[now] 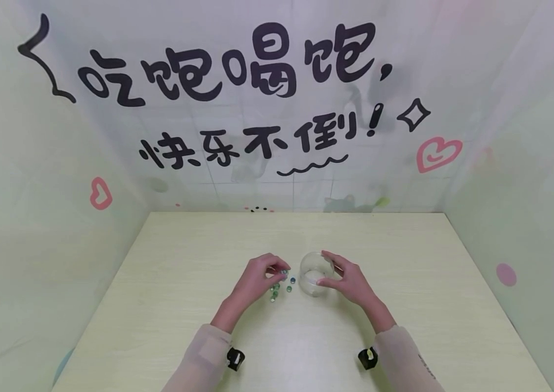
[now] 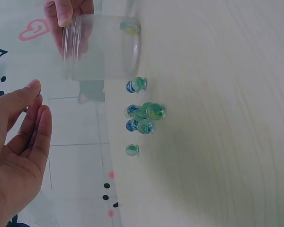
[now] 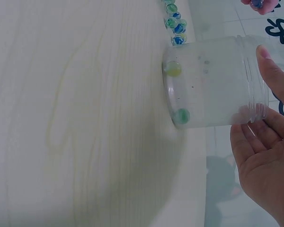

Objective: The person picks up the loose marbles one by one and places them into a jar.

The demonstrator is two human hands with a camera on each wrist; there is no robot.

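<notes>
One pinched marble: blue, held between thumb and fingertips of the left hand, a narrow grip that leaves little of the glass showing
Jar from that pinch: just to the right and apart from it, standing on the table, mouth up, long axis upright
Pinch against rim: beside the mouth, not over it; probably near rim height, though the angles make height hard to judge
Right hand: curled round the upper part of the jar from its right side, thumb on the near side, fingers farther round; the nearer hand to the jar
Loose marbles: on the table below the left pinch, some between it and the jar, bunched with a few apart; left hand nearer
Glass: loose marbles clear with green and blue swirls, jar colourless and see-through, ridged at the neck
Jar floor: a yellowish marble and a green marble, apart, below the right hand's grip
</notes>
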